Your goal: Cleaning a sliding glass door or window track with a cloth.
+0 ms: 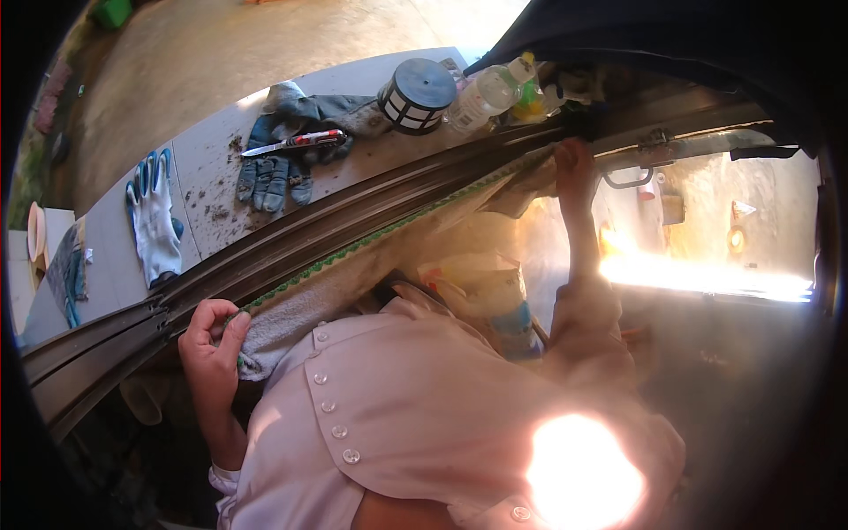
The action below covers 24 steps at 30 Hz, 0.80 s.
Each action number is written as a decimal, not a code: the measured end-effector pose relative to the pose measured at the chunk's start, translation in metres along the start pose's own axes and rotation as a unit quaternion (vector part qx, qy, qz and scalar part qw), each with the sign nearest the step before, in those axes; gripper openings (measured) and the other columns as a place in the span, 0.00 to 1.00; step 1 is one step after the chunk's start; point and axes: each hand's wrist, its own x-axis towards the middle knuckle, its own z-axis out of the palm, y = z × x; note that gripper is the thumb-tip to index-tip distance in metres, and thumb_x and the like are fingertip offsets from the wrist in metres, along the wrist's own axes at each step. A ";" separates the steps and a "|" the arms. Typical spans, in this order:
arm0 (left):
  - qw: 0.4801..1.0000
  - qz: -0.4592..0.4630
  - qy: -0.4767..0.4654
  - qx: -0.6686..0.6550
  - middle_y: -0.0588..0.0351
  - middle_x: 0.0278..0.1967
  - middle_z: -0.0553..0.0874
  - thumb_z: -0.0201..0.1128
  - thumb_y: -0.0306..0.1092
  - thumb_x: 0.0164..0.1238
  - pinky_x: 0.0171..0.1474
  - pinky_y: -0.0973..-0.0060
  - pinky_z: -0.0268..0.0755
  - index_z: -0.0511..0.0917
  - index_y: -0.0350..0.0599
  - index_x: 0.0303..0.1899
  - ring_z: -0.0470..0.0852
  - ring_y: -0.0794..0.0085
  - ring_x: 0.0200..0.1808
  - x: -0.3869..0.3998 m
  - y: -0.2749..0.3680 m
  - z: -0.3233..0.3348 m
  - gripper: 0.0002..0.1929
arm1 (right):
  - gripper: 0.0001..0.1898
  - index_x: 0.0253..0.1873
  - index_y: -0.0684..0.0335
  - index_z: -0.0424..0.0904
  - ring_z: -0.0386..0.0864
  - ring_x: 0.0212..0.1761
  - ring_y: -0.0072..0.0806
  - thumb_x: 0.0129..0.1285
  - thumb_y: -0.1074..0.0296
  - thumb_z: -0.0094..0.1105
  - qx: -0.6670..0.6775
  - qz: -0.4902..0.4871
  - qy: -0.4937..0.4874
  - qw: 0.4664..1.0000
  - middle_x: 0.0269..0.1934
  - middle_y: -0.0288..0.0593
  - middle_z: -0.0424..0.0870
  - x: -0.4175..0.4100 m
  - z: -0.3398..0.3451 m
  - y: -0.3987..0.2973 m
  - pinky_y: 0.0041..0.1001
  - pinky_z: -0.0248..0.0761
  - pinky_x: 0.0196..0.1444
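Observation:
A pale terry towel (295, 334) with a green scalloped edge stretches between my two hands, in front of my body. My left hand (213, 341) pinches its left corner between thumb and fingers. At the far end my right hand (575, 169) grips the opposite corner; its fingers are shaded and partly hidden. The towel's green edge runs alongside a dark metal window sill track (344, 215), just on my side of it. Grime marks parts of the cloth, and its lower portion hangs down toward my shirt.
Beyond the track, a tiled ledge (205, 179) carries a white work glove (156, 218), grey-blue gloves (271, 179), an open folding knife (295, 142), a dark cylindrical container (417, 96) and a clear plastic bottle (487, 96). Below hangs a printed bag (490, 291). Dark cloth (636, 40) overhangs the upper right.

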 end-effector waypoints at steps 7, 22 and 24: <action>0.998 -0.009 -0.056 -0.004 0.65 0.27 0.78 0.66 0.23 0.68 0.33 0.85 0.64 0.79 0.36 0.39 0.71 0.88 0.29 0.004 0.018 0.027 0.04 | 0.11 0.43 0.60 0.80 0.85 0.42 0.52 0.57 0.67 0.69 -0.085 -0.070 0.026 0.994 0.38 0.49 0.87 0.037 0.028 0.032 0.47 0.75 0.47; 0.999 0.040 -0.015 -0.008 0.64 0.29 0.78 0.65 0.22 0.69 0.35 0.85 0.66 0.79 0.35 0.39 0.73 0.88 0.31 0.024 0.030 0.048 0.03 | 0.19 0.44 0.62 0.87 0.86 0.52 0.53 0.55 0.53 0.69 -0.186 0.120 -0.228 0.948 0.44 0.59 0.88 0.081 0.041 0.058 0.45 0.78 0.56; 0.999 0.046 -0.013 -0.019 0.64 0.29 0.79 0.65 0.22 0.69 0.35 0.85 0.67 0.79 0.35 0.39 0.73 0.88 0.31 0.028 0.027 0.048 0.03 | 0.22 0.48 0.62 0.85 0.85 0.52 0.55 0.54 0.52 0.69 -0.039 0.140 -0.244 0.959 0.46 0.59 0.88 0.075 0.036 0.069 0.46 0.76 0.57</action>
